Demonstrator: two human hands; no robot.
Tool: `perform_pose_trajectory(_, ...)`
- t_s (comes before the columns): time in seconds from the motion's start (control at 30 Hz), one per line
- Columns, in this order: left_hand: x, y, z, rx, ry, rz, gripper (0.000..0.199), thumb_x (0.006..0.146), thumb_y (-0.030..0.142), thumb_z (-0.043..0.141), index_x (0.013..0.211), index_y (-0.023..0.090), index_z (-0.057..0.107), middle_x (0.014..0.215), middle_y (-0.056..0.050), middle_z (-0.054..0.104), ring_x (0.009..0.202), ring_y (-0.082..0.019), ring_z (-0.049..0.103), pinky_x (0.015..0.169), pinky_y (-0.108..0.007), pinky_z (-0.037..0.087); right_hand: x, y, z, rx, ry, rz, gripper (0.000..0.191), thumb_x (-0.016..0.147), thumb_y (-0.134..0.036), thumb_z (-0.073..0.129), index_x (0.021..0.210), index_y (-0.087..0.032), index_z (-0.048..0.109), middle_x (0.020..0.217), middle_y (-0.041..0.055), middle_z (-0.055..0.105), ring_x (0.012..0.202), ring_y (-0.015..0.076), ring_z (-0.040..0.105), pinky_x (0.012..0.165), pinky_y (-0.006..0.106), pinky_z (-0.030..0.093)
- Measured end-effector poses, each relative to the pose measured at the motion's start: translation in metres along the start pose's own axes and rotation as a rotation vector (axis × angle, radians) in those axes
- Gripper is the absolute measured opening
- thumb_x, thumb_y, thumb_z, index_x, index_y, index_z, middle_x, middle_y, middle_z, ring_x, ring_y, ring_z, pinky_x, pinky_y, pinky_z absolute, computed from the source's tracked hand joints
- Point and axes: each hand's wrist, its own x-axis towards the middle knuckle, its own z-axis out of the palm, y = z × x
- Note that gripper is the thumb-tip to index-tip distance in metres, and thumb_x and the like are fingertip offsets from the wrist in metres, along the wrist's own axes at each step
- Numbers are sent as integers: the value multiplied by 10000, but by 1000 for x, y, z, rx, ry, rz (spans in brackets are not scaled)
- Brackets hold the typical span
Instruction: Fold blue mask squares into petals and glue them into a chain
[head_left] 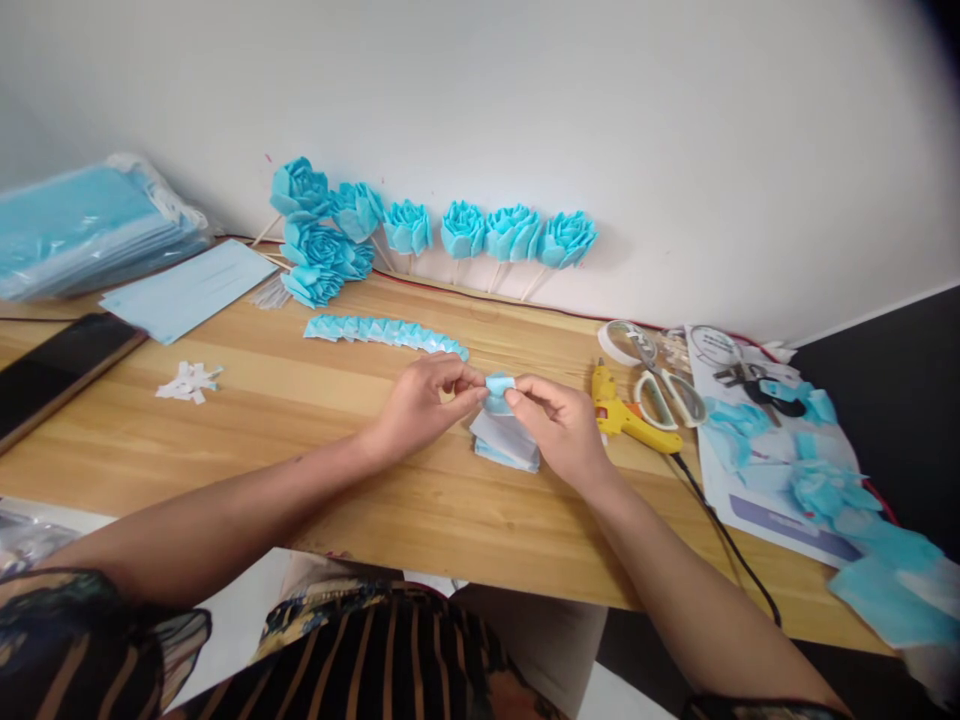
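Left hand (427, 402): closed in a pinch on left end of small blue piece (499, 384), thumb and fingertips together.
Right hand (561, 425): closed in a pinch on right end of same piece, thumb in front.
Small blue piece: held between both hands, above far end of pale stack (506, 445); curled or folded over, exact form too small to tell.
Pale stack: lying on wooden surface (375, 520), just below the hands, partly covered by fingers.
Folded blue strip (382, 332): laid out in a pleated row beyond left hand, right end near its knuckles.
Blue flowers (462, 230): on thin sticks, along wall (675, 150); clustered at left, spaced in a row toward right.
Flat blue sheet (187, 290): between clustered flowers and plastic-wrapped bundle (82, 225) at far left.
Phone (64, 370): dark and flat, at left edge of view.
White scraps (187, 382): in a small heap, right of phone.
Glue gun (641, 428): yellow, lying right of right hand, black cord (731, 545) running toward near edge.
Scissors (667, 390): white-handled, just beyond glue gun, blades toward tape roll (619, 343).
Printed sheet (787, 530): at right, under loose blue pieces (829, 490) and a dark-handled tool (776, 395); tool type unclear.
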Motion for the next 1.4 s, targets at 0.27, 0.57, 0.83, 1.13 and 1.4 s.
perform_pose_trajectory(0.27,1,0,-2,-182,-57,-141,174,833,290,631,727,163,685,703,-17,654,677,-129,566,683,-267,430,0,0,0,57,-14,82,235,857,-347,583,689,-185,606,600,-29,490,545,97,403,511,241,303)
perform_pose_trajectory(0.57,2,3,-3,-92,-26,-99,190,827,276,597,677,167,635,648,-7,622,641,-123,533,650,-263,409,2,9,0,276,-44,152,241,865,-384,600,739,-189,667,652,-15,567,602,114,487,555,237,383)
perform_pose_trajectory(0.83,-4,3,0,250,21,204,157,856,196,586,719,180,660,634,0,609,673,-149,541,739,-331,365,2,0,4,29,-35,-6,144,842,-287,625,731,-196,634,689,-8,657,633,122,578,617,249,454)
perform_pose_trajectory(1.13,-1,7,-1,-127,-21,-81,159,796,232,607,651,169,626,614,7,586,602,-112,502,615,-253,399,0,6,3,-8,-44,-89,156,892,-288,593,782,-191,646,712,-10,654,661,120,586,639,249,446)
perform_pose_trajectory(1.4,-2,6,2,-585,-46,-418,216,708,361,744,703,162,661,678,6,633,647,-110,530,668,-253,449,0,10,4,91,-52,-45,161,899,-323,600,809,-198,643,738,-11,640,656,114,552,622,250,421)
